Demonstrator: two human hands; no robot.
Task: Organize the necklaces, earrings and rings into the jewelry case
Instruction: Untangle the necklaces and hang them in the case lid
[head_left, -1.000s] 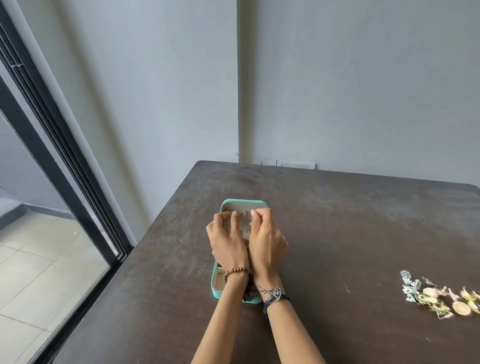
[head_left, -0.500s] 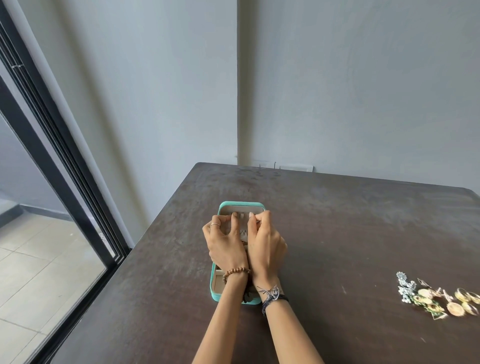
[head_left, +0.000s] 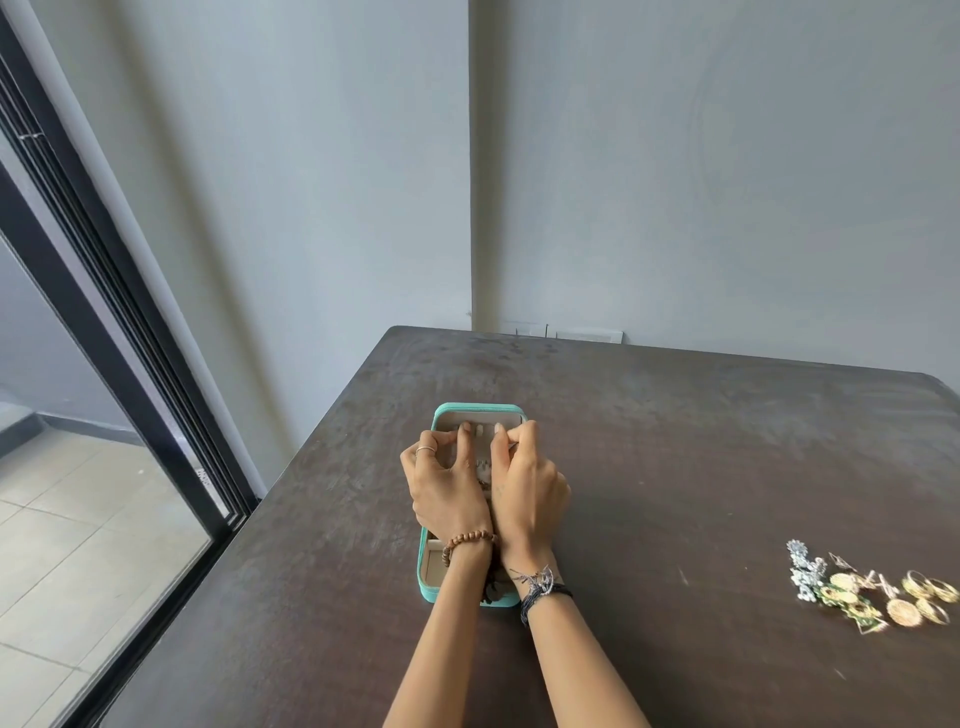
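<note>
Barely shifted from a second ago, both hands, left (head_left: 447, 493) and right (head_left: 527, 491), still hunched over the teal jewelry case (head_left: 480, 413) at table centre, fingers curled pinching something too small to identify, loose earrings (head_left: 872, 592) waiting at 3 o'clock, fastening unfinished

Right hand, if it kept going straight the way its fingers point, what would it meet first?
The right hand points away from the person, over the jewelry case. Its fingertips look already at the case's far section, so the teal far rim likely comes first, then bare table. Depth is hard to judge.
</note>
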